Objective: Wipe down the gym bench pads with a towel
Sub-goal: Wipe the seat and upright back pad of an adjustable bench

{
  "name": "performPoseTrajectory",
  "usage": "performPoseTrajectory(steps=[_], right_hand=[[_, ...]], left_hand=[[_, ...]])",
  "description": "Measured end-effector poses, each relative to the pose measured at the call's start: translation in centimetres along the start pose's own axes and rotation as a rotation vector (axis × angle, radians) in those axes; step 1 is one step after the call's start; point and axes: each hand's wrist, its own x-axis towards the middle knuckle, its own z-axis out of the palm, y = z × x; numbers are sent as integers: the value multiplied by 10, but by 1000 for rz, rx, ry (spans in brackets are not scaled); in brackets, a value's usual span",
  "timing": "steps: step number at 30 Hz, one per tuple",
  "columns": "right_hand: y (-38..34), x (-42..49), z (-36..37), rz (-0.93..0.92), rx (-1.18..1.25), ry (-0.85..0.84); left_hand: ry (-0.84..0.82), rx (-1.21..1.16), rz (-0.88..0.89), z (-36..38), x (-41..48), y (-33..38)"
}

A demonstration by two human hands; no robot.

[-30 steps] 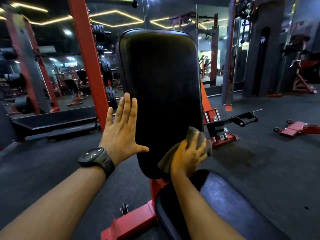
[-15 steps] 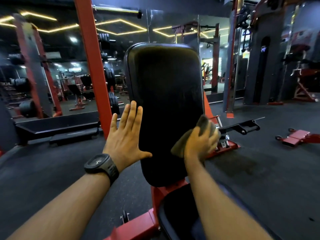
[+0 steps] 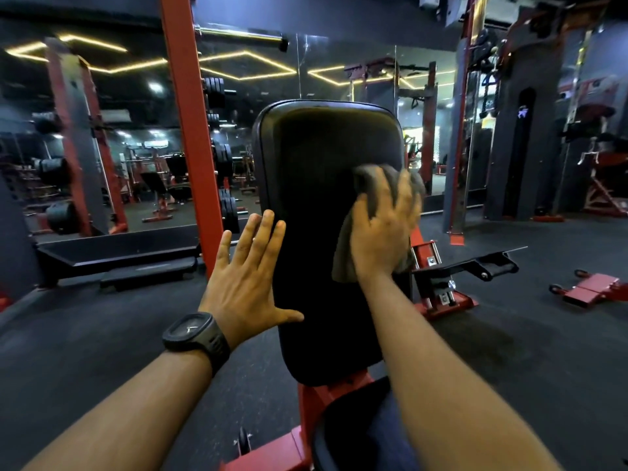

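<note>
Seat pad point(image 3: 353, 433): nearest of all, low in view beside the right forearm, dark and partly hidden.
Left hand point(image 3: 244, 277): fingers straight and close together, flat on the left edge of the back pad point(image 3: 316, 205), thumb spread across its face. It holds nothing and looks to be bracing.
Right hand point(image 3: 384, 229): fingers splayed, pressing the towel point(image 3: 373, 179) onto the pad's right side at about mid-height. There's some blur here.
Towel: grey, bunched under the palm, with a tail hanging below.
Back pad: upright, long axis running up and away. Its upper part lies above the fingertips, so I'd judge the next stroke goes up or leftward.
Containers: none in view.
Beyond: red post point(image 3: 190, 130), weight plates point(image 3: 228, 209), mirror wall point(image 3: 136, 147).
</note>
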Motion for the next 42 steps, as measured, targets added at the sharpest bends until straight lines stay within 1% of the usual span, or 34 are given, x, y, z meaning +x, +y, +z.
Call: performPoseTrajectory(steps=[1, 2, 3, 4, 6, 7, 9, 12, 13, 14, 15, 16, 18, 19, 20, 21, 24, 27, 28, 30, 31, 32, 33, 34, 36, 37, 38, 39, 40, 42], right_hand=[[-1, -12, 1, 245, 49, 38], [-4, -29, 1, 398, 65, 63], [-8, -50, 1, 399, 45, 81], [-14, -73, 2, 274, 16, 87], [-29, -108, 5, -37, -37, 11], [-36, -112, 8, -123, -31, -25], [-46, -87, 11, -273, 1, -44], [-48, -21, 11, -622, -67, -46], [-47, -2, 12, -677, -82, -48], [-46, 11, 13, -658, -90, -45], [-43, 14, 16, -562, -99, -22], [-41, 9, 17, -388, -105, 17], [-34, -12, 14, 37, -50, 107], [-31, -22, 11, 193, -11, 130], [-28, -31, 10, 272, 9, 114], [-27, -38, 8, 274, 6, 90], [-39, -47, 8, 66, -48, 47], [-57, -36, 12, -216, -60, -1], [-60, -22, 12, -335, -49, -28], [-60, 20, 12, -644, -58, -63], [-57, 42, 13, -760, -76, -71], [-53, 61, 16, -797, -93, -77], [-49, 74, 17, -727, -94, -71], [-46, 82, 17, -556, -84, -44], [-37, 81, 13, -80, -32, 34], [-33, 74, 10, 108, -8, 50], [-30, 62, 8, 218, -9, 49], [-28, 47, 6, 260, -24, 41], [-29, 29, 5, 256, -40, 33], [-39, -2, 7, 157, -61, 17]], left_hand=[[8, -3, -7, -1, 1, 0], [15, -21, -20, -1, 3, 2], [24, -45, -38, -2, 7, 2], [35, -70, -54, -5, 12, 2], [58, -101, -69, -9, 20, -1], [63, -106, -60, -9, 22, -3], [56, -102, -40, -8, 23, -8], [29, -90, -33, -7, 23, -11], [25, -85, -33, -7, 24, -11], [25, -83, -30, -7, 24, -11], [24, -80, -26, -7, 25, -11], [21, -76, -26, -8, 24, -10], [19, -64, -37, -9, 22, -11], [24, -59, -36, -10, 22, -11], [20, -55, -28, -12, 22, -10], [12, -45, -11, -15, 22, -9], [35, -41, -18, -24, 32, -10], [70, -64, -36, -37, 49, -10], [76, -74, -41, -41, 55, -9], [60, -100, -66, -48, 64, -8], [54, -107, -79, -50, 67, -9], [57, -105, -87, -53, 69, -11], [56, -97, -88, -55, 71, -14], [39, -95, -86, -58, 72, -17], [2, -114, -76, -61, 72, -22], [-4, -118, -71, -62, 70, -23], [-1, -119, -69, -62, 69, -23], [5, -119, -72, -62, 69, -22], [11, -117, -85, -61, 69, -20], [16, -110, -113, -61, 69, -15]])
